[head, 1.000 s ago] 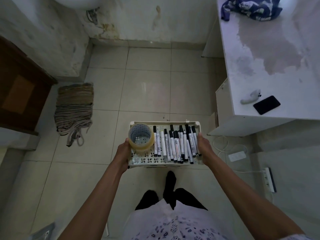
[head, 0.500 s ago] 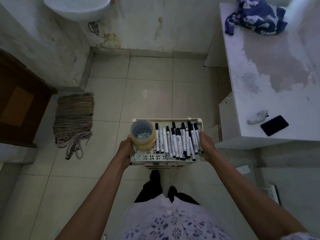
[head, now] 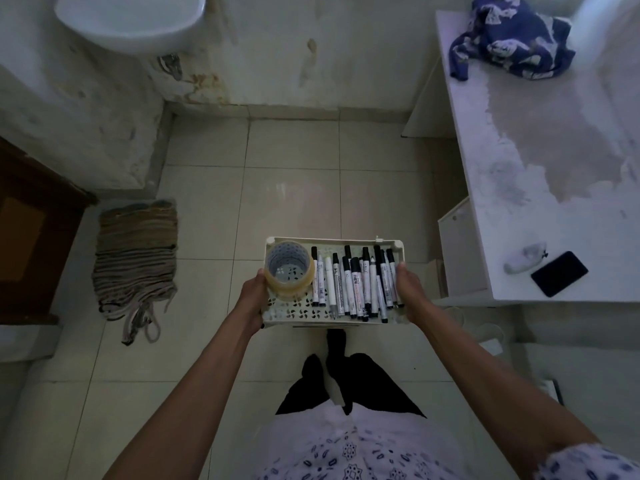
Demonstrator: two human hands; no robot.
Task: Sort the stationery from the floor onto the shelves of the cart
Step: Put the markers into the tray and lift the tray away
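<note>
- Cart shelf (head: 301,315): carries markers (head: 356,285) and a tape roll (head: 289,271).
- Left hand (head: 252,299), right hand (head: 410,292): each grips one end.
- Step: likely carrying; next needs level set-down.

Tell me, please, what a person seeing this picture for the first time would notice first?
The eye falls first on the white perforated cart shelf in the middle, gripped by the left hand and right hand at its two ends. A stack of tape rolls stands at its left end, and markers lie in a row beside it. To the right, a black phone lies on a white counter.
</note>
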